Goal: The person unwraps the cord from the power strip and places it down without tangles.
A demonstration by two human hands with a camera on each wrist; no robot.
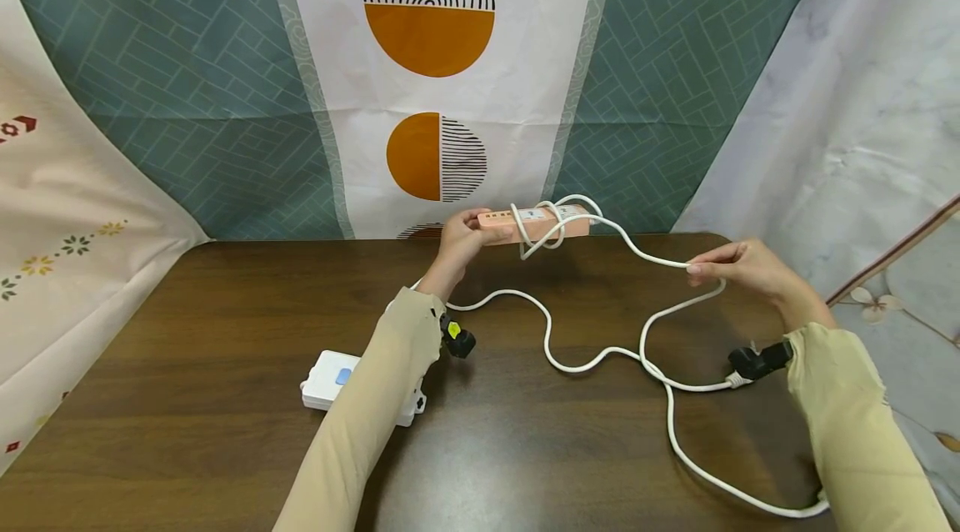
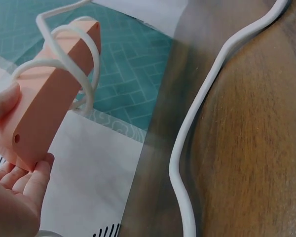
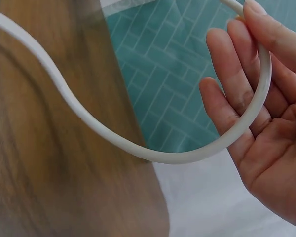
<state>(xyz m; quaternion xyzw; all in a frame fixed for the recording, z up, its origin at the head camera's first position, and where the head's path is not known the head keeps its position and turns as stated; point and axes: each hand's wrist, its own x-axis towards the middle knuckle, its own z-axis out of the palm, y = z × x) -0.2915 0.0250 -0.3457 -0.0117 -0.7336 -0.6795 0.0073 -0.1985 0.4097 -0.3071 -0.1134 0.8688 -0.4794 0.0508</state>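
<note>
My left hand point(image 1: 459, 247) grips one end of a pink power strip point(image 1: 577, 227), raised over the back of the table. White cord point(image 1: 647, 256) loops loosely around the strip's body. In the left wrist view, the thumb presses one side of the power strip point(image 2: 49, 108) and the fingers lie beneath it. Off to the right, my right hand point(image 1: 750, 269) pinches the cord between thumb and fingertips. The right wrist view shows the cord point(image 3: 182, 157) hanging in a curve past the palm from that pinch.
More white cord point(image 1: 551, 340) winds across the brown table point(image 1: 525, 449), crossing itself at the right. A white plug end point(image 1: 738, 380) lies near the right wrist. A white box with a blue patch point(image 1: 326, 378) sits partly under the left forearm. Patterned cloth point(image 1: 637, 140) hangs behind.
</note>
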